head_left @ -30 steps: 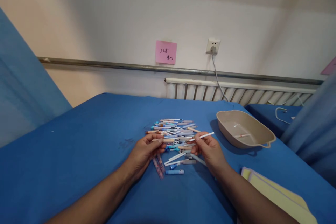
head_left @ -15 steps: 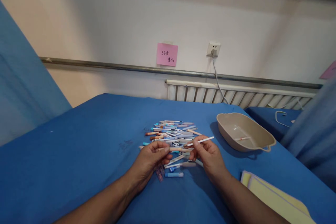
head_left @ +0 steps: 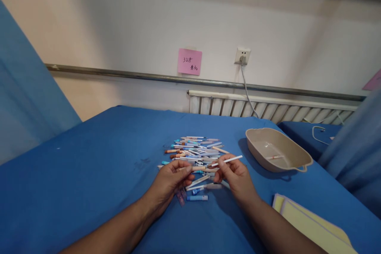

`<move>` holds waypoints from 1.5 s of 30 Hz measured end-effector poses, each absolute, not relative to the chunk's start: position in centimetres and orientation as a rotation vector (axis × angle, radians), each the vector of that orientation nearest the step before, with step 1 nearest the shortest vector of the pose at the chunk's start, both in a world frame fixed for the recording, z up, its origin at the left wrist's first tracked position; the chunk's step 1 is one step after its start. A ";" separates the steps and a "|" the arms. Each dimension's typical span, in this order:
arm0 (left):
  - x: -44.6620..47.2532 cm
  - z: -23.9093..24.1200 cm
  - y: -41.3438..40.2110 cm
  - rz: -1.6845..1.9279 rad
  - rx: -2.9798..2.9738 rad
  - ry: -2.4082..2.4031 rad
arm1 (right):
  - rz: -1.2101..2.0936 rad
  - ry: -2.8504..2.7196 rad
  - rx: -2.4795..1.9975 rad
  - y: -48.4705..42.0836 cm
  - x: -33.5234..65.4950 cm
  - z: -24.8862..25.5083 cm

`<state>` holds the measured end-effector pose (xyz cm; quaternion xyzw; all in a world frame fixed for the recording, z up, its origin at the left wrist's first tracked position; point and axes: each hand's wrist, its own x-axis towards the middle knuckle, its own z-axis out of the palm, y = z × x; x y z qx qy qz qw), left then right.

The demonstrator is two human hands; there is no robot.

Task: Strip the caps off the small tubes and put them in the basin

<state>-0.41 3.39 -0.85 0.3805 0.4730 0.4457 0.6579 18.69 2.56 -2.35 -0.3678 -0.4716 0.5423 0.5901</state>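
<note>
My left hand (head_left: 175, 174) is closed around a peach-coloured pen barrel (head_left: 199, 168), which points to the right. Between the thumb and fingers of my right hand (head_left: 235, 174) is a white pen refill (head_left: 232, 159), tilted up to the right. Its dark tip is close to the barrel's right end; whether it touches or has gone in, I cannot tell. Beneath and beyond both hands lies a heap of pen parts (head_left: 196, 147): barrels, white refills and caps in blue, grey, peach and brown. A short blue pen piece (head_left: 197, 198) rests in front of the heap.
A beige plastic basin (head_left: 258, 137) stands at the right with a small pen part (head_left: 274, 157) inside. Yellow folded cloths or sheets (head_left: 312, 226) lie nearer me. Blue cloth (head_left: 104, 166) covers the table, against a wall with a radiator (head_left: 226, 107).
The refill in my right hand has shifted slightly, bringing its tip closer to the right end of the barrel. My left hand has stayed almost still.
</note>
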 end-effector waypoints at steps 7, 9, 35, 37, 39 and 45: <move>-0.3 -0.9 3.2 0.993 0.857 1.053 | 1.228 -1.155 -0.871 2.5 18.7 -2.4; -0.3 -0.9 3.2 0.981 0.858 1.054 | 1.220 -1.164 -0.876 2.5 18.7 -2.5; 0.4 -1.3 2.2 0.653 1.042 0.928 | 1.076 -1.138 -0.900 2.2 19.2 -2.3; 0.4 -1.4 2.3 0.637 1.043 0.914 | 1.049 -1.191 -0.949 2.2 19.1 -2.4; 0.2 -1.6 2.3 0.615 1.056 0.897 | 1.047 -1.263 -0.987 2.1 18.9 -2.5; 0.1 -1.9 2.4 0.559 1.145 0.852 | 1.097 -1.369 -0.989 2.2 18.7 -3.1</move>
